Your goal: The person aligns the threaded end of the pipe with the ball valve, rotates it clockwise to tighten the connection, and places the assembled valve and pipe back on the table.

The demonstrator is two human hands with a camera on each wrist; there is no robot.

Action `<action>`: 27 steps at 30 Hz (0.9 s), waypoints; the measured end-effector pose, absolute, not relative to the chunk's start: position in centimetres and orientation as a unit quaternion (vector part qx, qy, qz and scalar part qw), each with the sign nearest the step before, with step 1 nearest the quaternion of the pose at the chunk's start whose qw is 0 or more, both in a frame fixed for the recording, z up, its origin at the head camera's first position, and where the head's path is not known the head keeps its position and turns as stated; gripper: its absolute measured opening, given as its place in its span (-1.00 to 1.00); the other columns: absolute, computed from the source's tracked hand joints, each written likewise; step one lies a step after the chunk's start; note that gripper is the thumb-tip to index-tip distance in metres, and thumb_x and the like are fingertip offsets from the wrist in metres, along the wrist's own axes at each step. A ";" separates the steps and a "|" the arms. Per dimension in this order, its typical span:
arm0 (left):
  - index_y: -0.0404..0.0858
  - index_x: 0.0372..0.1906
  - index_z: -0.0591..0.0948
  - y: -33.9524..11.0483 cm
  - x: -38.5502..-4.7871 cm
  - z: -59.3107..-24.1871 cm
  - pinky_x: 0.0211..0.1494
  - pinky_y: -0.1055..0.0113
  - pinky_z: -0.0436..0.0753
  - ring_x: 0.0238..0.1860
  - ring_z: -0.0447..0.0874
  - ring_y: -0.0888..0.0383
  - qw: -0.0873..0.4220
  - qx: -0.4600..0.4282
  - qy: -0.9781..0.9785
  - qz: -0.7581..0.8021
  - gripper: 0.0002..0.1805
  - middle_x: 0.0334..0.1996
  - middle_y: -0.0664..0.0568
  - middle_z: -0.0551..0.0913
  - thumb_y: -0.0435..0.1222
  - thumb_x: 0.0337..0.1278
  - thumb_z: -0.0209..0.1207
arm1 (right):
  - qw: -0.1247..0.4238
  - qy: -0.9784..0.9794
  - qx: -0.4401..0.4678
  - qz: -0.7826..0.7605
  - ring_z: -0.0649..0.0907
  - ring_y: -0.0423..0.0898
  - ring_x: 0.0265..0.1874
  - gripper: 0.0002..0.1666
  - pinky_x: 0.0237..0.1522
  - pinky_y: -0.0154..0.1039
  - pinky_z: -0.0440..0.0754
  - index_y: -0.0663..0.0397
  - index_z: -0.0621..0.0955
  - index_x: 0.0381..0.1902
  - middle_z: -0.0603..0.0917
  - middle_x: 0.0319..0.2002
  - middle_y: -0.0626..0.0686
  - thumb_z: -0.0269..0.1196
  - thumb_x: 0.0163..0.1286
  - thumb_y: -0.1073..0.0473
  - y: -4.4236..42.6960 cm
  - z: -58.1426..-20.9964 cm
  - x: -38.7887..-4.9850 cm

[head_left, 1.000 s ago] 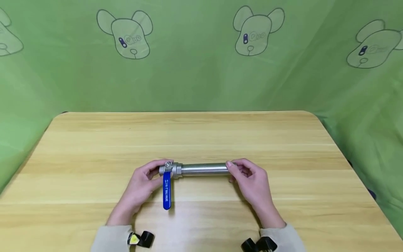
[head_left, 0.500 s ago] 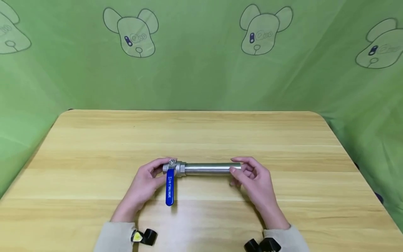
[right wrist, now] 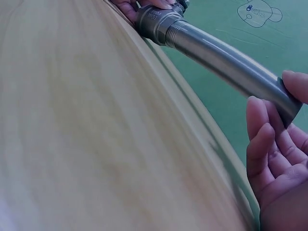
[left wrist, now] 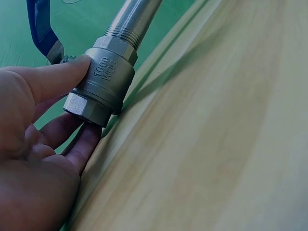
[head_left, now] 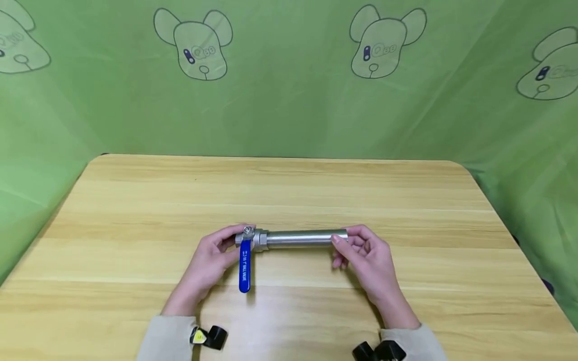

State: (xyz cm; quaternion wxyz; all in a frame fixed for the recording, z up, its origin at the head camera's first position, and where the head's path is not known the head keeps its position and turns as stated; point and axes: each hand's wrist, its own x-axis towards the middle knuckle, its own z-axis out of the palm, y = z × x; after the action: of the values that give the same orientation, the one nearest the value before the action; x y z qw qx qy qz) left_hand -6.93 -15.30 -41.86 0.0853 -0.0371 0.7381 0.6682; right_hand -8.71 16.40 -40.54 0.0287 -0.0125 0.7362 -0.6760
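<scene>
A steel ball valve (head_left: 259, 239) has a blue lever (head_left: 245, 268) that points toward the person. My left hand (head_left: 209, 263) grips the valve body, thumb on its near side, as the left wrist view shows. Into the valve's right end runs a straight metal pipe (head_left: 302, 238), with threads (left wrist: 122, 34) visible at the joint. The pipe's free right end sits between thumb and fingers of my right hand (head_left: 372, 263). In the right wrist view the thumb lies on top of the pipe (right wrist: 236, 62) and curled fingers (right wrist: 260, 115) are below it.
The wooden table (head_left: 289, 195) lies beneath both hands, with rounded far corners. A green cloth (head_left: 289, 115) printed with bear heads hangs behind it and at the sides. Black wrist devices (head_left: 217, 338) sit at both sleeves.
The right hand's forefinger lifts off the pipe end, then lies against it again. The pipe's right end rises slightly. The whole scene shifts a little rightward as the head view turns.
</scene>
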 end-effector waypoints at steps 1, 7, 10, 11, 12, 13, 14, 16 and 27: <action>-0.21 0.36 0.67 -15.3 -6.9 -41.9 0.65 0.08 0.48 0.54 0.52 -0.10 0.085 -0.036 0.738 0.669 -0.50 0.47 -0.09 0.60 -0.45 0.33 0.36 | 0.028 0.739 -0.010 -0.673 0.76 -0.14 -0.58 -0.77 -0.48 -0.32 0.75 0.27 0.58 -0.02 0.77 -0.46 -0.01 0.38 0.52 0.26 16.4 -40.5 -8.7; -0.20 0.36 0.67 -15.3 -6.9 -41.8 0.58 0.18 0.55 0.50 0.56 -0.08 0.086 -0.029 0.739 0.667 -0.50 0.44 -0.07 0.63 -0.42 0.34 0.37 | 0.001 0.770 -0.009 -0.637 0.82 -0.09 -0.40 -0.71 -0.29 -0.36 0.81 0.26 0.66 0.05 0.81 -0.33 0.03 0.41 0.52 0.19 16.4 -40.6 -8.6; -0.18 0.36 0.67 -15.3 -7.0 -41.7 0.62 0.09 0.52 0.50 0.56 -0.07 0.085 -0.025 0.743 0.663 -0.50 0.44 -0.07 0.62 -0.41 0.34 0.38 | -0.003 0.770 -0.017 -0.638 0.81 -0.09 -0.41 -0.67 -0.28 -0.35 0.82 0.26 0.67 0.12 0.78 -0.32 0.00 0.42 0.50 0.23 16.5 -40.5 -8.6; -0.17 0.36 0.67 -15.3 -7.0 -41.7 0.62 0.09 0.52 0.50 0.56 -0.07 0.084 -0.023 0.743 0.663 -0.50 0.44 -0.07 0.62 -0.41 0.34 0.38 | -0.002 0.768 -0.020 -0.640 0.80 -0.09 -0.44 -0.68 -0.30 -0.33 0.82 0.26 0.67 0.12 0.76 -0.35 -0.02 0.42 0.50 0.23 16.4 -40.5 -8.6; -0.16 0.36 0.67 -15.3 -6.9 -41.7 0.61 0.12 0.53 0.50 0.56 -0.07 0.084 -0.023 0.744 0.662 -0.50 0.44 -0.06 0.62 -0.40 0.34 0.38 | -0.001 0.768 -0.021 -0.640 0.78 -0.09 -0.48 -0.68 -0.34 -0.32 0.81 0.25 0.67 0.11 0.74 -0.38 -0.02 0.42 0.50 0.23 16.4 -40.5 -8.6; -0.15 0.36 0.67 -15.3 -6.9 -41.7 0.59 0.18 0.55 0.49 0.57 -0.07 0.084 -0.022 0.745 0.661 -0.50 0.44 -0.07 0.62 -0.40 0.34 0.38 | 0.001 0.768 -0.019 -0.640 0.76 -0.09 -0.52 -0.70 -0.37 -0.30 0.81 0.25 0.68 0.10 0.72 -0.41 -0.02 0.42 0.50 0.22 16.4 -40.5 -8.6; -0.15 0.36 0.68 -15.3 -6.8 -41.6 0.57 0.23 0.56 0.49 0.57 -0.07 0.084 -0.021 0.746 0.660 -0.49 0.44 -0.07 0.62 -0.41 0.34 0.38 | 0.004 0.769 -0.016 -0.639 0.75 -0.09 -0.56 -0.71 -0.40 -0.27 0.81 0.23 0.68 0.08 0.70 -0.44 0.00 0.42 0.51 0.20 16.4 -40.5 -8.6; -0.15 0.35 0.68 -15.3 -6.8 -41.6 0.52 0.34 0.57 0.49 0.57 -0.06 0.082 -0.020 0.747 0.659 -0.50 0.44 -0.06 0.62 -0.42 0.33 0.38 | 0.011 0.772 -0.007 -0.636 0.72 -0.07 -0.62 -0.71 -0.45 -0.22 0.81 0.23 0.68 0.02 0.69 -0.49 0.02 0.41 0.53 0.12 16.3 -40.4 -8.5; -0.19 0.34 0.67 -15.2 -6.8 -41.3 0.53 0.31 0.58 0.52 0.54 -0.08 0.084 -0.030 0.742 0.664 -0.51 0.45 -0.07 0.61 -0.40 0.34 0.39 | 0.012 0.737 -0.075 -0.672 0.70 -0.23 -0.38 -0.13 -0.32 -0.39 0.77 0.21 0.47 0.41 0.69 -0.29 0.07 0.49 0.14 0.56 16.8 -40.6 -8.3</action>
State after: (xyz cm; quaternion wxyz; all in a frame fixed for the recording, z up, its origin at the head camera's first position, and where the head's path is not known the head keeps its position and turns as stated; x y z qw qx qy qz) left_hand -6.80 -15.25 -41.32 0.0842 -0.0301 0.7424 0.6640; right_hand -8.32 16.77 -40.63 0.0120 -0.0755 0.7370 -0.6715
